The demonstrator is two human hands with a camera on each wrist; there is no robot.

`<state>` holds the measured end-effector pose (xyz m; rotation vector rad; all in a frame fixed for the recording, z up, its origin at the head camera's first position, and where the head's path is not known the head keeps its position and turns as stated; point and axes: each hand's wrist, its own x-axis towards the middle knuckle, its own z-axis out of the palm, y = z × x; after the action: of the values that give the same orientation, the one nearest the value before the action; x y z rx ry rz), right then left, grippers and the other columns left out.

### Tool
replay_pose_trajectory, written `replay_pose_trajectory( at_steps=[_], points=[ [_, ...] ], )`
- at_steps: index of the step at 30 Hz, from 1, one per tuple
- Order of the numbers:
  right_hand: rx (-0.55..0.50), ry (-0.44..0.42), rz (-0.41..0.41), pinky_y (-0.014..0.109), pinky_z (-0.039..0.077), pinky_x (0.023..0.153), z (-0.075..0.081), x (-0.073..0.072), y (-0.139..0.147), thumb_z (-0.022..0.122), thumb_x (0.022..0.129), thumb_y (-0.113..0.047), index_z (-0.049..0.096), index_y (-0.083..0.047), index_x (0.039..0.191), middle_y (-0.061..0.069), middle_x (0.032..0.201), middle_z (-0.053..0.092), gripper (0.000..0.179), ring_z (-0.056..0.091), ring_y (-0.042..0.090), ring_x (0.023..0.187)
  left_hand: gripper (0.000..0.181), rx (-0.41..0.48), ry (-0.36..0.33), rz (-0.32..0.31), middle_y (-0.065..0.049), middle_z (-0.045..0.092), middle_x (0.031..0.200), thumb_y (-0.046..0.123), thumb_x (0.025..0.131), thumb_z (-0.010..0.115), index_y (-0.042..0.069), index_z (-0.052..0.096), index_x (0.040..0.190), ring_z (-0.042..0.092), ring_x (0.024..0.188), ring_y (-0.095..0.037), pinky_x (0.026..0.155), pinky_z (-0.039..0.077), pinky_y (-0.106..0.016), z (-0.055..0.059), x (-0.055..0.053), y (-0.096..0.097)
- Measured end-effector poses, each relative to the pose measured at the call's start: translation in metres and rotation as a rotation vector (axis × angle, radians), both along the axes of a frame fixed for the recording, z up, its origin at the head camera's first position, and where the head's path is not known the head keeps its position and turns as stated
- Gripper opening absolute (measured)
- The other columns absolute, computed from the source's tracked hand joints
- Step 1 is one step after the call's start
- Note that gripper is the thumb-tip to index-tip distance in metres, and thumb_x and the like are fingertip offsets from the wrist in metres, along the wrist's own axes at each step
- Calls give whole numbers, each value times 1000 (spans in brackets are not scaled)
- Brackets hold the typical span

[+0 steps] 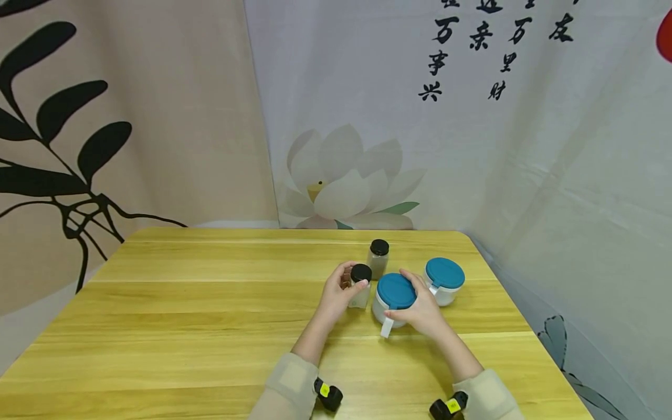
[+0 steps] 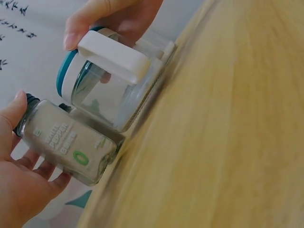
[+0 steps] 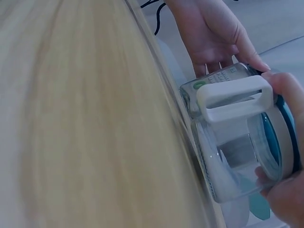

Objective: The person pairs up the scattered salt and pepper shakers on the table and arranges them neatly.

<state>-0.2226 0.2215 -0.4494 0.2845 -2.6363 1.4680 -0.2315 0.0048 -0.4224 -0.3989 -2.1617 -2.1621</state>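
Note:
My left hand holds a small square glass spice jar with a black lid; its label appears to read white pepper. The fingers lie behind the jar, and the thumb is at the lid. My right hand grips a clear glass canister around its blue lid. The canister's white handle points toward me, and something whitish shows low inside. Both containers are upright, side by side at the table's right half. Whether their bases touch the table is hard to tell.
Behind the spice jar stands a second black-lidded jar. Another blue-lidded canister is just right of my right hand. The wooden table ends at a printed cloth backdrop at the back.

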Motion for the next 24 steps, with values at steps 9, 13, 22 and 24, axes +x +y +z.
replay_pose_trajectory(
  at_steps=[9,13,22,24],
  points=[
    [8,-11,-2,61,36,97,3,2,-2,90,65,-27,37,-12,146,16,144,36,98,38,40,126,43,25,20,12,-18,57,112,5,87,70,-3,53,126,51,101,-34,92,38,-47,6,-1,-5],
    [8,0,-1,61,36,97,6,2,-2,90,64,-26,38,-11,145,15,143,37,97,39,40,126,43,16,29,21,-19,58,110,6,87,70,-2,54,126,51,101,-34,94,38,-48,8,-2,-7],
    [16,17,-3,60,36,97,11,4,-2,91,63,-25,40,-11,144,15,141,40,98,40,39,125,43,8,31,21,-17,60,109,6,88,69,-3,53,127,53,104,-32,98,38,-49,13,0,-11],
    [18,20,-2,60,36,97,12,4,-2,91,62,-25,40,-11,144,15,141,40,97,40,39,125,43,11,36,26,-16,60,108,6,88,70,-3,53,126,53,102,-31,98,38,-49,14,1,-11]
  ],
)
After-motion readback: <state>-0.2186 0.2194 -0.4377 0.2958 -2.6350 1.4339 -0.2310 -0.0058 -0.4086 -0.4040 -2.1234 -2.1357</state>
